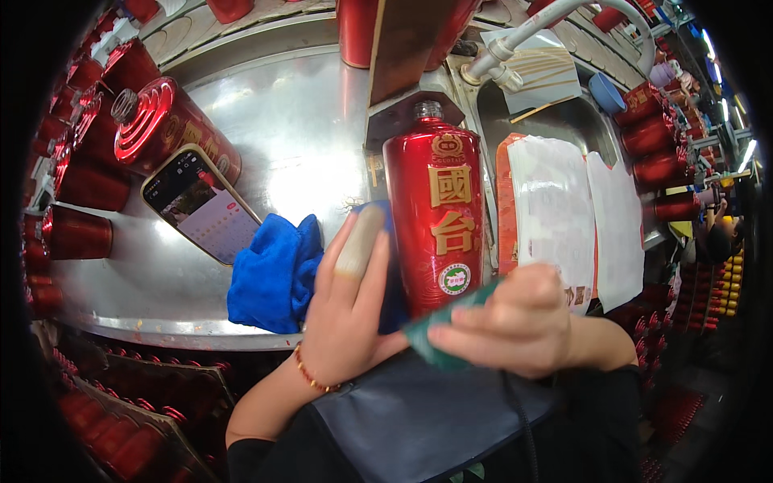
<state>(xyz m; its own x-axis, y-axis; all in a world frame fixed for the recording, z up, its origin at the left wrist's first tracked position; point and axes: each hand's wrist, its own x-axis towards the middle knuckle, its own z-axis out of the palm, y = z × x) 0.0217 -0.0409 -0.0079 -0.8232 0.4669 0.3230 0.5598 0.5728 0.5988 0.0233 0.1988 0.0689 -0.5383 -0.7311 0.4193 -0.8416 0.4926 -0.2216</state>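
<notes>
A glossy red bottle (435, 185) with raised gold lettering and a small round green-and-white sticker lies in front of me, its threaded neck pointing away. My left hand (348, 302) rests at its left side, fingers stretched out, a pale finger cot on one of them. Dark blue cloth shows between that hand and the bottle. Over the bottle's lower right end, my right hand (527, 322) is closed on a flat dark green piece (447, 330). Motion blurs this piece, so its exact kind cannot be made out; its left end reaches close to my left thumb.
Left on the metal table (278, 121) are a crumpled blue cloth (274, 274), a lit phone (201, 205) and another red bottle (181, 121). White sheets (555, 209) lie right, near a sink with a pipe (515, 48) and blue bowl (605, 92). Several red bottles line both sides.
</notes>
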